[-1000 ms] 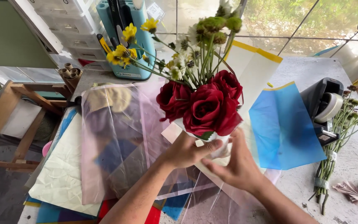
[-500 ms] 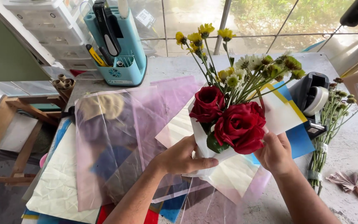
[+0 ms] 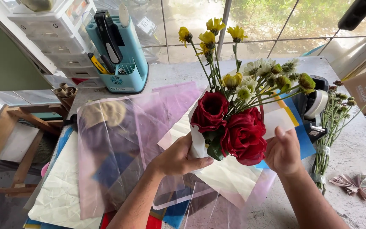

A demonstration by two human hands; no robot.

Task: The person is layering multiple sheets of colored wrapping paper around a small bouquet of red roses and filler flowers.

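While the bouquet (image 3: 238,114) has tilted further right than a moment ago, both hands remain clamped on its white wrapping paper (image 3: 234,174): left hand (image 3: 178,159) beneath the red roses (image 3: 244,135), right hand (image 3: 282,152) at the paper's far edge. Behind, a teal tool holder (image 3: 121,63) holds scissors and cutters.

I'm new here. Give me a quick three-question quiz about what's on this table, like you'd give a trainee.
1. True or false: both hands are on the bouquet.
2. What colour are the big flowers at the front of the bouquet?
3. The blue tool holder stands: A) at the far left of the table, B) beside the person's right hand, C) on the floor.

Key:
1. True: the left hand and right hand hold the bouquet by its white wrapping paper.
2. Red: they are roses.
3. A: the tool holder.
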